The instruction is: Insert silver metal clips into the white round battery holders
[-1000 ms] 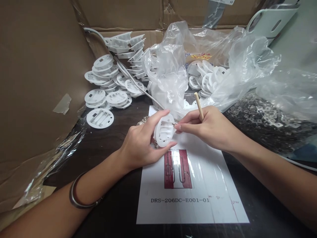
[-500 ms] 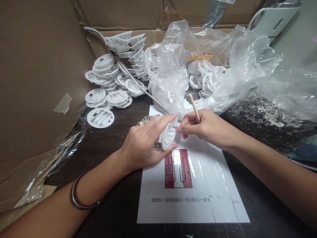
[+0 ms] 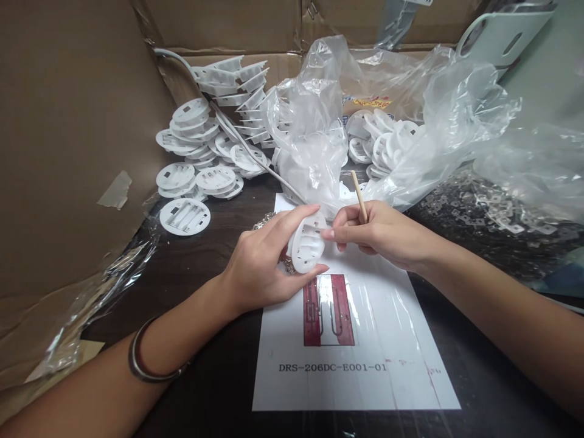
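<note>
A round white plastic battery holder (image 3: 308,246) is gripped by its edge between the thumb and fingers of my left hand (image 3: 260,258). It is tilted so that its slotted face turns toward my right hand (image 3: 371,231). That hand is closed, with a thin wooden stick (image 3: 359,193) poking up between its thumb and fingers. My right thumb tip touches the holder's upper right part; any small piece under it is too hidden to make out. Partly hidden behind my left hand is a heap of small metal parts (image 3: 264,221).
Several stacks of white battery holders (image 3: 185,216) stand at the back left, crossed by a grey cable (image 3: 246,146). A clear plastic bag (image 3: 314,146) lies behind my hands. Flat metal pieces (image 3: 497,207) pile up at right. A printed sheet (image 3: 333,389) lies below my hands.
The battery holder has turned so more of its slotted face shows. My right thumb has moved slightly left and up against it, and the wooden stick has shifted a little.
</note>
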`<state>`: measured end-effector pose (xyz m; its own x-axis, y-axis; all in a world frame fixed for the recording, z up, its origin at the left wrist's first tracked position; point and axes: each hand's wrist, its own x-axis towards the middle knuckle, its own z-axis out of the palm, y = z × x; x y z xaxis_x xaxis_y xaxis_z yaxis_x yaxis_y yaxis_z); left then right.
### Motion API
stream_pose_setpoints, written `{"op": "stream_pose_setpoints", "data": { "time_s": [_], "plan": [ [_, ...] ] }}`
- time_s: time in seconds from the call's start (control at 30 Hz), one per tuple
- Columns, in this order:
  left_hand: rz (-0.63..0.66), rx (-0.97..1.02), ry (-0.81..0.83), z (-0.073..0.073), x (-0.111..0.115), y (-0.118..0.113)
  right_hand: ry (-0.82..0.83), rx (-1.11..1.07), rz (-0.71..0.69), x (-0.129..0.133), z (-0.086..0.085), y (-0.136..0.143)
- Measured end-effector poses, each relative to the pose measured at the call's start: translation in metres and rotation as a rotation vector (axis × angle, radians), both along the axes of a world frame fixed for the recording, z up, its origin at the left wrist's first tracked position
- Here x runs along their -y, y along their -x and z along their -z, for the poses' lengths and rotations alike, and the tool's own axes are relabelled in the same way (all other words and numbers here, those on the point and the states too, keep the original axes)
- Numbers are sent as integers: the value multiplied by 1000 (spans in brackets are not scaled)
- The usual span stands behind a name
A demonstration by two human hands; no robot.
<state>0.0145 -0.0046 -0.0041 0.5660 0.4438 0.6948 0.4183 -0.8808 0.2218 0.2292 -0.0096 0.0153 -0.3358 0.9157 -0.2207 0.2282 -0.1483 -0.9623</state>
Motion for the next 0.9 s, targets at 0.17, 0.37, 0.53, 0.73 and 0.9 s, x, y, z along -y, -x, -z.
{"op": "stream_pose_setpoints", "data": {
  "time_s": [0.17,0.37,0.53,0.73,0.9],
  "plan": [
    [-27,25,33,-1,1,0,-16,-29,4,1,-1,1],
    [-67,89,102,-3,2,0,45,-143,-19,3,-4,3],
    [-62,118,97,-2,3,1,75,-204,-21,2,-2,4],
    [-28,128,99,-2,3,1,107,-287,-17,1,-1,6],
    [-38,130,114,-3,4,2,67,-309,-34,2,-1,6]
  ]
}}
